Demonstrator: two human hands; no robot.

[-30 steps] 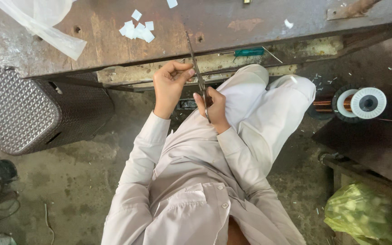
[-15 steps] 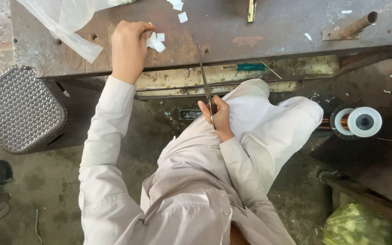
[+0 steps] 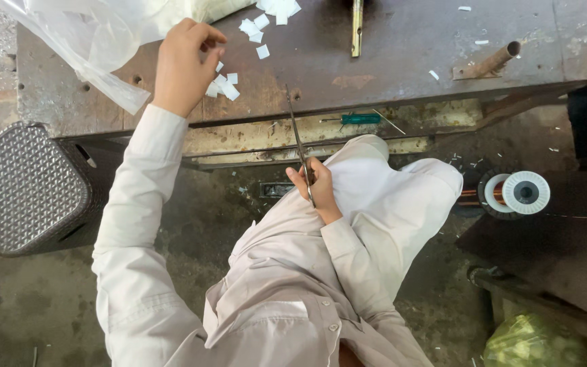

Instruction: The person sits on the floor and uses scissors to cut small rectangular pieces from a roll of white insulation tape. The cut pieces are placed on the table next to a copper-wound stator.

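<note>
The left hand (image 3: 186,64) has gone from the lap, where it met the scissors a second ago, up onto the bench; half a second ago it was over the paper squares, and now its fingers curl together above them near the front edge, thumb and fingertips pinched. Whether a square sits between them cannot be told. The right hand (image 3: 315,189) has stayed low over the knee, closed around the handles of the scissors (image 3: 299,151), whose long thin blades lie together and point up towards the front edge of the bench.

The small white paper squares (image 3: 224,85) are flat, crisp-cut and scattered in a loose cluster just beside the left hand; more lie towards the back edge. The bench top (image 3: 402,61) is rusty, pitted steel, brown and dull. A crumpled clear plastic bag (image 3: 96,41) drapes over its left corner. Below the front edge a green-handled screwdriver (image 3: 358,118) rests on a ledge. A spool of copper wire (image 3: 521,192) with white flanges lies right of the knee.
</note>
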